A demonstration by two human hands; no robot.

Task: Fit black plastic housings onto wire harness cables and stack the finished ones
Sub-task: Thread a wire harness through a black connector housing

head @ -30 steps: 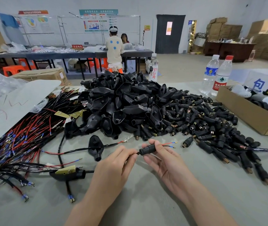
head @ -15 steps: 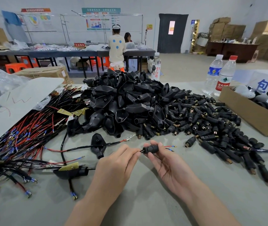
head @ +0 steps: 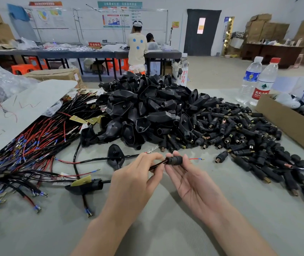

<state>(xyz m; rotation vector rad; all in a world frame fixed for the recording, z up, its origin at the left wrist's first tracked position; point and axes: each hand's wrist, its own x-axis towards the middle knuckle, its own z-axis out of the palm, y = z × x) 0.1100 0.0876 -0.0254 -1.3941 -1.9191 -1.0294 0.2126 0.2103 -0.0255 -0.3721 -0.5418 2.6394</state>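
Right now the small black cylindrical plastic housing (head: pixel 174 160) is threaded on the thin black harness cable (head: pixel 95 160) and sits right between the two sets of fingertips, lifted off the grey table mat (head: pixel 166 228). The right hand (head: pixel 190 183) has it pinched, thumb on the near side and fingertips curled over the far side, palm turned up. The left hand (head: pixel 138 182) pinches the cable itself just left of the housing's mouth. Whether those fingers touch the housing, I can't tell.

The bit that matters: the housing's long axis runs left-right, in line with the cable, with the left end dipping a little toward the left fingers. The red and blue wire ends (head: pixel 196 159) poke out past the right fingertips. So I'd guess any sliding goes along that line, right hand pushing the barrel, left hand keeping the cable taut.

Further left of the left fingers, the cable meets a flat black teardrop-shaped plastic shell (head: pixel 116 156) lying on the mat. The stack of red and black wired cables (head: pixel 27 150) is well out left, so the left hand's nearer for drop-off.
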